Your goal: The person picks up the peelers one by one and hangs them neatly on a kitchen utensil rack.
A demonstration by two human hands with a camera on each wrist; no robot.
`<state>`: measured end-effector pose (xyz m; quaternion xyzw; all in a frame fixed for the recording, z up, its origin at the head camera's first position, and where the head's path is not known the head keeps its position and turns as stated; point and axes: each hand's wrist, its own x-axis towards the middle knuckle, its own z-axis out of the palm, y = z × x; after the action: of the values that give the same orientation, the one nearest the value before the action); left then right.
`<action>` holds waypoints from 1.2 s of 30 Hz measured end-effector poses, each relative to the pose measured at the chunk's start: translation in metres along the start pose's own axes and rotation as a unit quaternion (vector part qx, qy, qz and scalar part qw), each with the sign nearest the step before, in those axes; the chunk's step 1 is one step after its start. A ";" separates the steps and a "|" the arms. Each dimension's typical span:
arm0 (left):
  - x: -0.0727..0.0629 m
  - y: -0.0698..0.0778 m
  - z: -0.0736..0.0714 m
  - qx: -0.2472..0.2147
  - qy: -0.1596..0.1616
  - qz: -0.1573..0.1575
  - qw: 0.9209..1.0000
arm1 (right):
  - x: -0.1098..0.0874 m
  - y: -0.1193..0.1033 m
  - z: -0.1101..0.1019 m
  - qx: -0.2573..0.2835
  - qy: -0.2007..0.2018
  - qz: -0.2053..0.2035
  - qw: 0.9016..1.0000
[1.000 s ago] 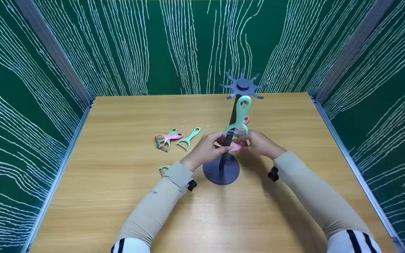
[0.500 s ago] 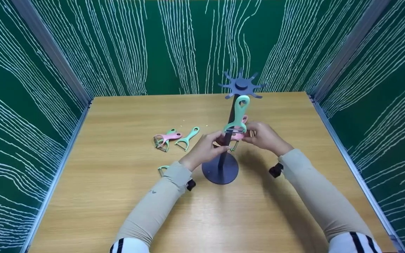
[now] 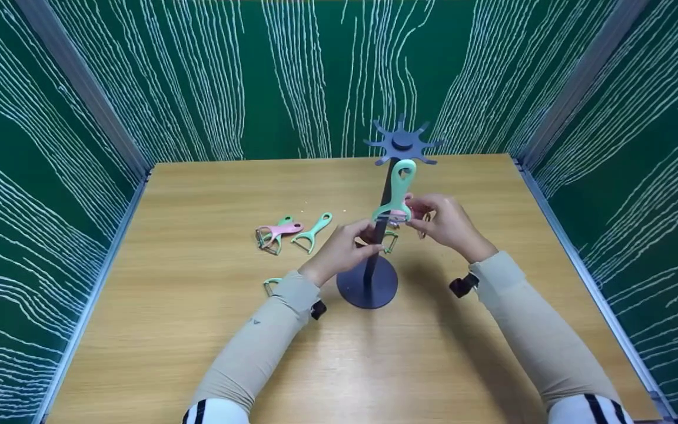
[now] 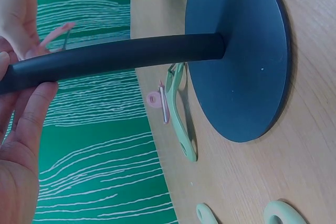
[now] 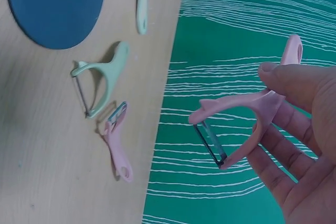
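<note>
Above the worktop [image 3: 327, 371], between its side edges and right of the stand [image 3: 374, 290], your right grip [image 3: 448, 225] pinches a pink peeler [image 5: 266, 107], long axis tilted, handle end up, blade end down. Your left grip [image 3: 344, 250] holds the pole [image 4: 142, 53]. From the stand's hooks [image 3: 402, 141] hangs a mint peeler [image 3: 399, 189], blade toward the worktop.

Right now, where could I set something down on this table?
The table is bare between the sleeves in front of the round base, and left of the crossed peelers. It's crowded at the pole: left hand gripping it, right hand holding a pink peeler nearby.
</note>
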<state>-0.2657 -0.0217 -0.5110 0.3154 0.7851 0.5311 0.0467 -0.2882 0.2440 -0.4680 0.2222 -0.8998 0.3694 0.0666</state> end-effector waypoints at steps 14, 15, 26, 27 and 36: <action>0.000 -0.001 0.000 0.002 -0.003 -0.014 1.000 | -0.007 -0.018 -0.008 0.027 0.060 0.041 0.997; 0.000 -0.001 0.000 0.002 -0.003 -0.014 1.000 | -0.008 -0.019 -0.008 0.029 0.065 0.044 0.996; 0.001 -0.001 0.000 -0.007 -0.005 -0.015 1.000 | -0.015 -0.034 -0.017 0.054 0.160 0.000 0.986; 0.001 0.000 0.000 -0.003 -0.003 -0.011 1.000 | -0.015 -0.036 -0.018 0.055 0.170 -0.011 0.984; 0.002 -0.001 -0.001 0.009 0.001 0.018 1.000 | -0.018 -0.050 -0.027 0.065 0.220 -0.071 0.971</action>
<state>-0.2680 -0.0217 -0.5113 0.3296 0.7837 0.5254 0.0333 -0.2507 0.2377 -0.4227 0.2029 -0.8189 0.4612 0.2748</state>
